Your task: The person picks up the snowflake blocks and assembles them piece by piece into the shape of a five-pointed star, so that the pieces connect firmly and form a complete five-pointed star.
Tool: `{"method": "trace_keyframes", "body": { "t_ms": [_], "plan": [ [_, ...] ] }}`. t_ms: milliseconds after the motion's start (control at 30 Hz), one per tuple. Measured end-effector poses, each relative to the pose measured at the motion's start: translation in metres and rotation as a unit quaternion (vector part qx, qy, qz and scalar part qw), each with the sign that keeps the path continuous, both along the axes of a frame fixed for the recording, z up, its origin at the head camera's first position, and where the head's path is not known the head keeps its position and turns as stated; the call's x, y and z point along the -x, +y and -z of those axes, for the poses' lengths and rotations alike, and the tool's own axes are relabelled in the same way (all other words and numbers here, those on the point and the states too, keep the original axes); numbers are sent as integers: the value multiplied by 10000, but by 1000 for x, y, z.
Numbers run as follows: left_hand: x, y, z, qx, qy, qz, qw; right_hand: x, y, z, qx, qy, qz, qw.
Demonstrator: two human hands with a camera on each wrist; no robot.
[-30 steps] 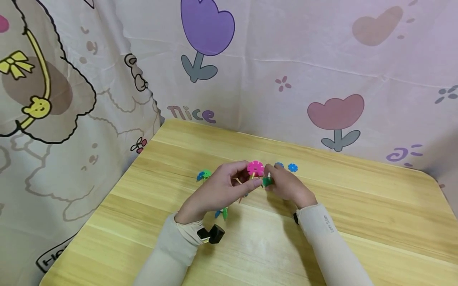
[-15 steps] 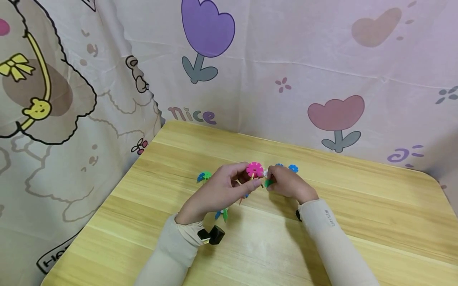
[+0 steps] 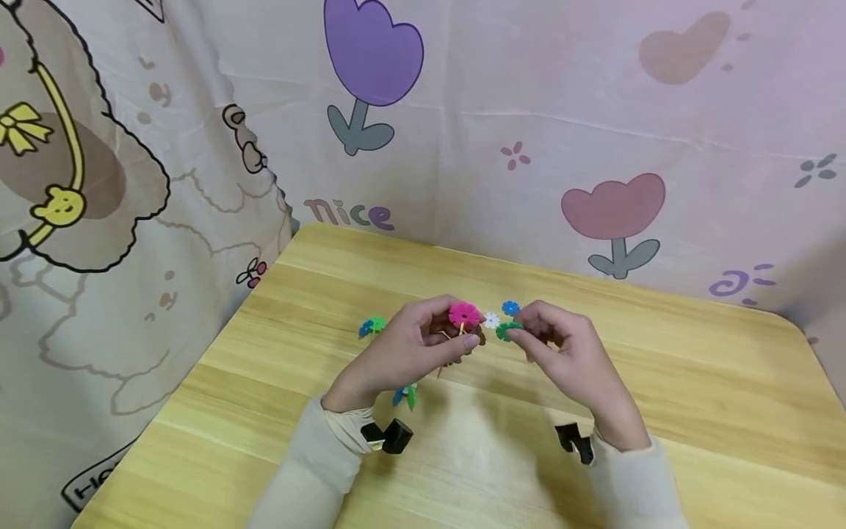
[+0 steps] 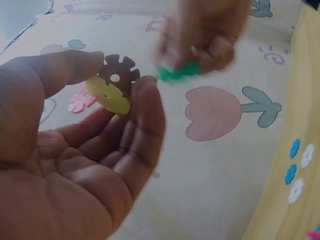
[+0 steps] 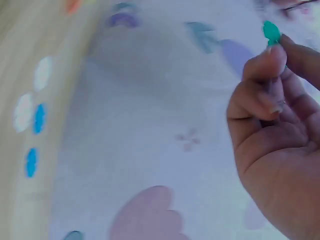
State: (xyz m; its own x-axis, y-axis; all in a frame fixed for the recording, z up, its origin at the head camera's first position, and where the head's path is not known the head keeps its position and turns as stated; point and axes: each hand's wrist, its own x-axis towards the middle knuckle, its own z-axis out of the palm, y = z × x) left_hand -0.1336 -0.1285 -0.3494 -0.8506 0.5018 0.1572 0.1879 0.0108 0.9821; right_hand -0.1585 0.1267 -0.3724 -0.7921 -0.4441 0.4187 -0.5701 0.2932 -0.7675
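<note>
My left hand [image 3: 413,342] holds a small joined cluster of notched snowflake discs. A pink disc [image 3: 465,315] tops it in the head view. The left wrist view shows a brown disc [image 4: 121,70] and a yellow disc [image 4: 107,94] slotted together, pinched between thumb and fingertips. To the right, my right hand [image 3: 575,356] pinches a green disc [image 3: 507,331] between thumb and finger. A short gap separates the green disc from the cluster. Motion blurs the right hand in the left wrist view.
Beyond the hands, loose white discs [image 4: 295,191] and blue discs [image 4: 290,174] lie on the wooden table [image 3: 264,411]. A blue-green joined piece [image 3: 373,327] lies left of my left hand, another blue-green piece [image 3: 405,397] nearer me. A printed curtain [image 3: 456,184] borders the table.
My right hand has turned over and shifted right and toward me, holding the green disc. A white disc now shows between the hands. The left hand has barely moved.
</note>
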Motion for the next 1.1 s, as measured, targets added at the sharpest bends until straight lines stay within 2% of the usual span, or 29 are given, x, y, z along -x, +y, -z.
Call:
{"method": "trace_keyframes", "body": {
  "t_ms": [100, 200, 467, 833, 1100],
  "plan": [
    [0, 5, 0, -214, -58, 33, 9997, -17, 4, -11, 474, 69, -124, 9988],
    [-1, 4, 2, -390, -52, 30, 9992, -22, 0, -16, 618, 126, -278, 9976],
    [-2, 6, 3, -470, 40, 63, 9989, -24, -4, -19, 915, 159, -520, 9943],
    [-2, 13, 1, -743, -46, -36, 9972, -28, -8, -20, 1089, -240, -657, 9916],
    [-4, 15, 0, -919, -126, -100, 9956, -30, -9, -20, 1586, -599, -912, 9813]
  ]
}}
